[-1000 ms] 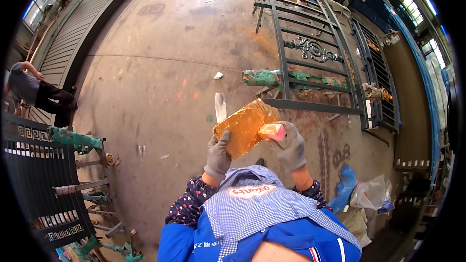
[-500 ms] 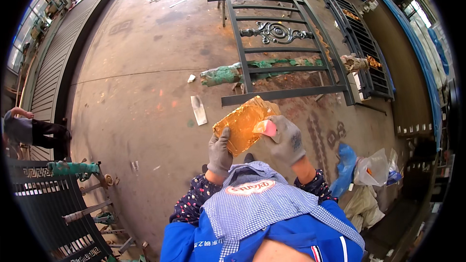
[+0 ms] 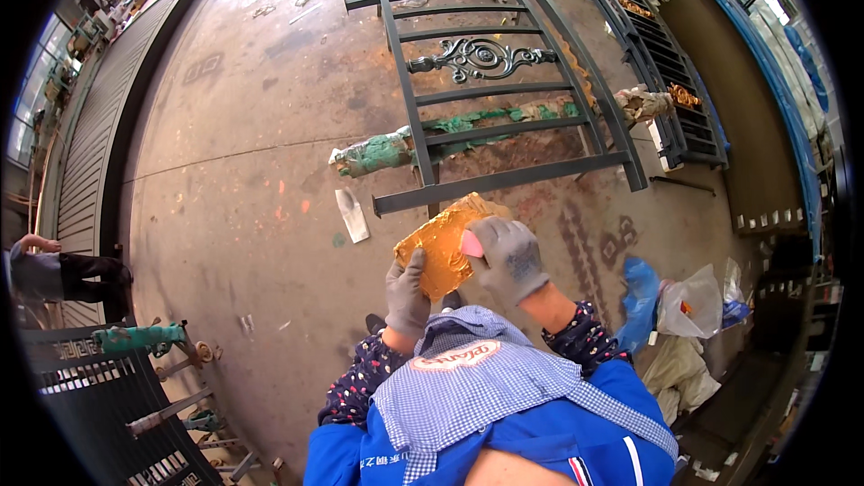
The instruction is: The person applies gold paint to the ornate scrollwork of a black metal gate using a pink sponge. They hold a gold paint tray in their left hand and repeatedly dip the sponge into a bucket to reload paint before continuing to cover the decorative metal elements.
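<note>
Centrally, gold slab (image 3: 441,256), between left hand (image 3: 409,297) and right hand (image 3: 510,263)

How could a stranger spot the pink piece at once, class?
Find the dark metal railing, top centre, then look just below. The grey-gloved left hand holds a shiny gold slab; the right hand holds the small pink piece by its edge. Its pink sets it apart from the gold and grey around it.
</note>
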`<state>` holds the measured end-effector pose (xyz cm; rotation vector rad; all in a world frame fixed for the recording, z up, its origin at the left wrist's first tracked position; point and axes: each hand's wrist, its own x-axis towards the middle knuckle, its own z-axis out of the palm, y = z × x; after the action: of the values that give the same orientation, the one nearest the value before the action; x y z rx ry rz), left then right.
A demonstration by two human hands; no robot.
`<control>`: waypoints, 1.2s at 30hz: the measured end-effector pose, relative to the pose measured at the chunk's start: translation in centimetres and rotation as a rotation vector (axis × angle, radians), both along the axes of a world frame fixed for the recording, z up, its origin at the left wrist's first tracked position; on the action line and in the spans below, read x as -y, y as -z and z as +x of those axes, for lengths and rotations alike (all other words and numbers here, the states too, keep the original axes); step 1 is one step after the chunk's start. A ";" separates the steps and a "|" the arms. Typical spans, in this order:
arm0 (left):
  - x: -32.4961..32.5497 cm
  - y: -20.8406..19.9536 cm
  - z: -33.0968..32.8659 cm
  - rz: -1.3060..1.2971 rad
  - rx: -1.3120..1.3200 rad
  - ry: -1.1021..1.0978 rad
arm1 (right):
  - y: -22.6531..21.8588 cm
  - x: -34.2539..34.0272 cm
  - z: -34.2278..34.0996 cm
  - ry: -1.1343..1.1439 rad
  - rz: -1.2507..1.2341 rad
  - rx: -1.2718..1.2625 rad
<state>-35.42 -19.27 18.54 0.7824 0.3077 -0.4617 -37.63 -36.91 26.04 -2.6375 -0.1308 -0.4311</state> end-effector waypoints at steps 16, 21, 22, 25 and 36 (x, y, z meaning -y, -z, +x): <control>-1.1 0.3 2.6 0.068 0.036 -0.135 | 0.8 0.1 3.9 -0.199 0.192 -0.044; -4.9 2.1 6.3 -0.008 -0.012 -0.110 | 0.1 -1.5 8.2 -0.012 0.674 -0.176; -5.8 2.2 7.4 -0.031 -0.025 -0.105 | 0.8 -2.4 9.1 0.007 0.860 -0.179; -9.5 2.2 11.1 -0.088 -0.065 -0.123 | 2.1 -5.0 12.0 0.071 1.237 -0.250; -31.7 0.2 27.4 0.085 -0.016 -0.171 | 5.6 -18.6 25.2 0.122 2.034 -0.361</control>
<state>-8.01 12.45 18.32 0.8275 0.4077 -0.2959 -12.41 -18.35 20.43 -0.6571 0.3922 0.0247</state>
